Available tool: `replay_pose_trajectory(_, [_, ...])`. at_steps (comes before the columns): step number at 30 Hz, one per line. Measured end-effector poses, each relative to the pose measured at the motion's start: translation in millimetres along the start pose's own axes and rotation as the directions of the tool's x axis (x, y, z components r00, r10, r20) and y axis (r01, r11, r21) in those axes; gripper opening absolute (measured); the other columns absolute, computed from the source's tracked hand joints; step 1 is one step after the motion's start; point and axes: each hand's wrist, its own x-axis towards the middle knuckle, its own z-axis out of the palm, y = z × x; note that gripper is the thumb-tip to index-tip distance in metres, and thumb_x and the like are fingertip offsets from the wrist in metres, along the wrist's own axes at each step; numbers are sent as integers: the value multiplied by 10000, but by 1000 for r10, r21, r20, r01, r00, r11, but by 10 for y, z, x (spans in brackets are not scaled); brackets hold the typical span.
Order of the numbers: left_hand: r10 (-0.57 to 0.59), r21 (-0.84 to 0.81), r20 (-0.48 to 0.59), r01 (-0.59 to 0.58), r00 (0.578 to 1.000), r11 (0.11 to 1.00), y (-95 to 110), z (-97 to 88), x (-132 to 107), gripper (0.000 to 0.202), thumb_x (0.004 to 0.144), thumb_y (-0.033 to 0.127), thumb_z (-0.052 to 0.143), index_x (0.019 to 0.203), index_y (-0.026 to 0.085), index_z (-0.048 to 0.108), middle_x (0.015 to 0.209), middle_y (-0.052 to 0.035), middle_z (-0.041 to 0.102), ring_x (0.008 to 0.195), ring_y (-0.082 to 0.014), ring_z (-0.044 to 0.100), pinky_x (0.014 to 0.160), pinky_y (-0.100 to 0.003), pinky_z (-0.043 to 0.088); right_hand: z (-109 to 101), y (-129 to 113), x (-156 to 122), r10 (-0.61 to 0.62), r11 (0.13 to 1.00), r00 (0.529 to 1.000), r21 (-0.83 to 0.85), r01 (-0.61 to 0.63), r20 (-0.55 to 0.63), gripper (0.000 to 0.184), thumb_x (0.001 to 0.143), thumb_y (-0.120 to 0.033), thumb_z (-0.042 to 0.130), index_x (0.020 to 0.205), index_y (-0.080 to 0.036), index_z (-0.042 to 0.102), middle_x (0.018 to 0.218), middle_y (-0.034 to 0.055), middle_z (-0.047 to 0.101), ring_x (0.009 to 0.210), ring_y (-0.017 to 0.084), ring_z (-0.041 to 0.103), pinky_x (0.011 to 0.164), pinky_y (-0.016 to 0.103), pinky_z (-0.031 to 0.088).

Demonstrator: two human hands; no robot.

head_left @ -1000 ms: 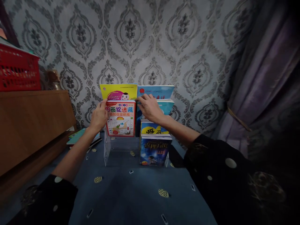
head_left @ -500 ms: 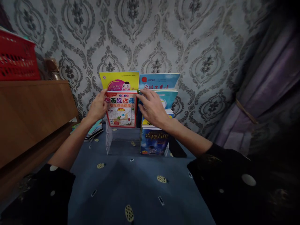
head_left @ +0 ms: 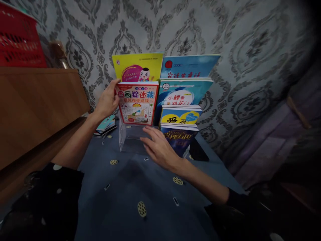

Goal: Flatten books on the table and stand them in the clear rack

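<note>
A red-bordered picture book (head_left: 136, 105) stands upright in the left column of a clear acrylic stand (head_left: 122, 137). My left hand (head_left: 106, 102) is closed on that book's upper left edge, with the index fingertip at the top corner. Behind it rises a yellow book (head_left: 140, 65). Low in front of the stand, my right hand (head_left: 163, 149) is open with fingers stretched to the left, holding nothing. It partly covers a dark blue book (head_left: 179, 137) in the right column's lowest tier. Above that are a yellow-and-blue book (head_left: 179, 115), a teal book (head_left: 188, 92) and a blue book (head_left: 192, 65).
A small pile of books (head_left: 106, 125) lies behind my left forearm. On the left, a wooden cabinet (head_left: 37, 100) carries a red basket (head_left: 21, 40). A black flat object (head_left: 198, 150) rests right of the stand on the blue patterned cloth (head_left: 120, 197). A purple curtain (head_left: 273, 144) hangs at right.
My right hand has dropped from the red-bordered book's top right corner to below it. My left hand stays at the book's left edge. The view has shifted, and the stand looks nearer.
</note>
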Motion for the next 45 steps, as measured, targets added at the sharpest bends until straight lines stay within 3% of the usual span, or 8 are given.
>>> replay_pose_trajectory(6, [-50,-42,20,51,999,998,-62,-37,-130,722,952,237,435,1573,201,68,1414,-138,534,1281,-246,561,1084,-421,451,332,-177,-383,56,989,997,131,-63,59,275,960,-126,489,1152,-160,682,1361,209,602,1371,329,505,1040,590,513])
replay_pose_trajectory(10, [-167,-38,-23,166,986,985,-371,77,-468,691,1011,312,406,1560,160,14,1370,-152,554,1227,-218,591,1014,-371,494,522,-294,-716,146,964,986,211,-160,84,261,965,-153,494,1130,-211,688,1318,170,638,1328,316,557,1013,554,555])
replay_pose_trajectory(14, [-551,418,217,434,806,798,-767,423,-974,522,1005,334,407,1462,92,334,1420,-237,513,1330,-323,511,1075,-481,438,718,-408,-1115,219,931,970,276,-240,104,253,964,-148,506,1125,-229,683,1318,143,649,1310,297,584,1025,511,568])
replay_pose_trajectory(18, [-657,540,302,444,690,715,-960,752,-1378,562,929,381,558,1361,30,479,1403,-346,498,1312,-469,492,1020,-670,401,864,-438,-1382,262,917,964,301,-262,41,280,970,-148,516,1198,-245,647,1322,134,658,1294,282,608,1023,511,574])
replay_pose_trajectory(24, [-680,635,399,350,615,689,-1138,882,-1487,494,980,378,493,1384,94,489,1343,-299,565,1286,-450,516,992,-697,379,896,-404,-1439,276,913,959,292,-285,70,281,995,-199,512,1238,-266,637,1323,119,665,1276,273,625,1049,524,556])
replay_pose_trajectory(30, [-671,687,479,234,566,687,-1296,790,-1405,379,989,360,592,1305,153,575,1269,-134,625,1128,-280,631,958,-508,522,880,-412,-1411,265,908,964,330,-259,30,295,987,-178,519,1249,-266,624,1306,115,670,1276,265,623,1037,498,573])
replay_pose_trajectory(37, [-651,705,512,159,561,691,-1099,557,-1516,374,969,370,637,1276,161,594,1263,-104,625,1083,-241,647,920,-462,561,837,-427,-1363,265,909,962,318,-271,62,273,977,-164,524,1202,-254,651,1276,121,687,1246,275,643,1031,494,574])
replay_pose_trajectory(45, [-612,673,589,98,528,733,-432,249,-1814,396,934,60,343,1228,-19,596,1082,-336,672,1005,-428,689,870,-582,479,871,-393,-1415,237,918,971,320,-235,35,305,980,-178,530,1251,-249,650,1286,124,686,1246,274,643,1042,507,564])
